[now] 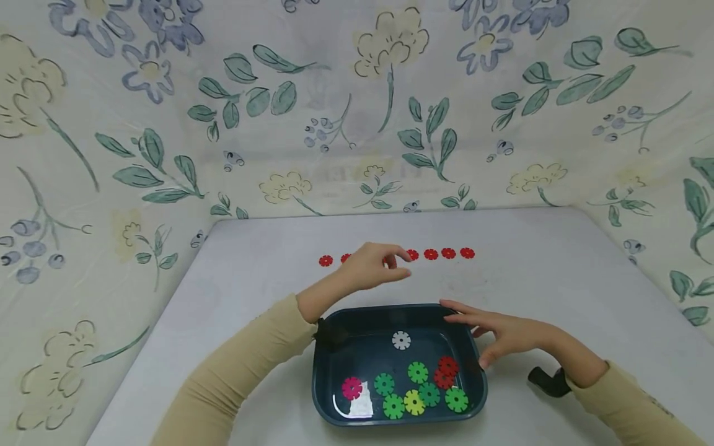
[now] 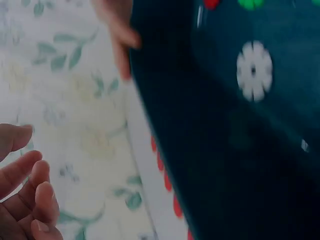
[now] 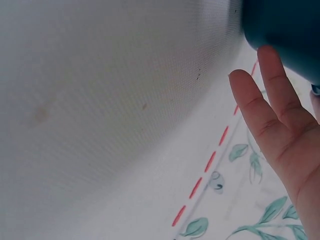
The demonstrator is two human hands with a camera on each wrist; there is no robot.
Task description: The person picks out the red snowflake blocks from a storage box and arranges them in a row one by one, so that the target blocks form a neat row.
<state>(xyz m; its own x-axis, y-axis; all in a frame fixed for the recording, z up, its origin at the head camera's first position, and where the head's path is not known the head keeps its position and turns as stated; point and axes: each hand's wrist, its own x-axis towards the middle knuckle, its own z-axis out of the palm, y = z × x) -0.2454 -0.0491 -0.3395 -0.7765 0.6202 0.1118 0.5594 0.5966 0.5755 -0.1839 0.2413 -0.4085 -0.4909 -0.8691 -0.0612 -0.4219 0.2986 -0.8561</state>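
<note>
Above the far rim of a dark blue tray [image 1: 368, 359], my left hand [image 1: 370, 266] hovers with thumb and forefinger apart and holds nothing. Its fingers [image 2: 46, 200] bend loosely in the left wrist view. A row of red notched, flower-like discs [image 1: 431, 254] lies behind it, partly hidden by the hand. My right hand [image 1: 502, 331] rests at the tray's right rim, fingers extended. Inside the tray are a white disc [image 1: 401, 340], a pink disc [image 1: 352, 388], a yellow disc [image 1: 414, 402], several green discs [image 1: 418, 372] and overlapping red discs [image 1: 448, 365].
The tray stands near the front of a white table [image 1: 268, 260]. Floral cloth [image 1: 334, 155] hangs behind and at the sides. Each wrist bears a black strap, the right one [image 1: 549, 382] hanging just above the table.
</note>
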